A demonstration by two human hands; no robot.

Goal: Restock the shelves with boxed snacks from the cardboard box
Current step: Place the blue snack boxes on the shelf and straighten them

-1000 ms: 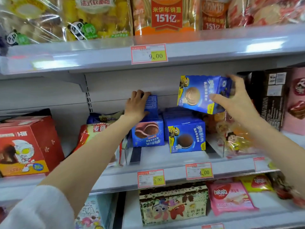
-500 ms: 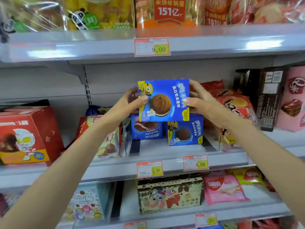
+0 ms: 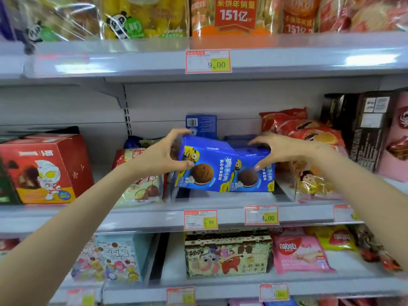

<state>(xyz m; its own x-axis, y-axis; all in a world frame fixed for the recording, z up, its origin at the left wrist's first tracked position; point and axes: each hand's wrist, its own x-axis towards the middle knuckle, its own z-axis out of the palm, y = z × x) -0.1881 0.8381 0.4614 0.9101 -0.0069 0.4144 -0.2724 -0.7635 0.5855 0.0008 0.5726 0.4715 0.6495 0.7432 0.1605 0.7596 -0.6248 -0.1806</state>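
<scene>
A blue boxed snack (image 3: pixel 206 166) with a chocolate sandwich cookie on its front leans tilted on the middle shelf (image 3: pixel 150 219). My left hand (image 3: pixel 161 155) grips its upper left corner, fingers on top and thumb on the front. A second, matching blue box (image 3: pixel 254 181) stands upright just right of it, partly behind its edge. My right hand (image 3: pixel 280 149) arches over that second box with fingers spread, the thumb tip touching its front. Another blue box (image 3: pixel 202 125) stands behind, barcode side out. The cardboard box is out of view.
A red cartoon-hero box (image 3: pixel 44 168) stands at left, a snack bag (image 3: pixel 141 186) beside the blue boxes. Red and yellow bags (image 3: pixel 309 138) and a dark box (image 3: pixel 366 129) fill the right. Price tags (image 3: pixel 261 215) line the shelf edge. Bagged goods sit on the shelves above and below.
The blue box held up in both hands has come down onto the shelf, tilted, in front of the left stack. My right hand has left it and moved over the neighbouring box.
</scene>
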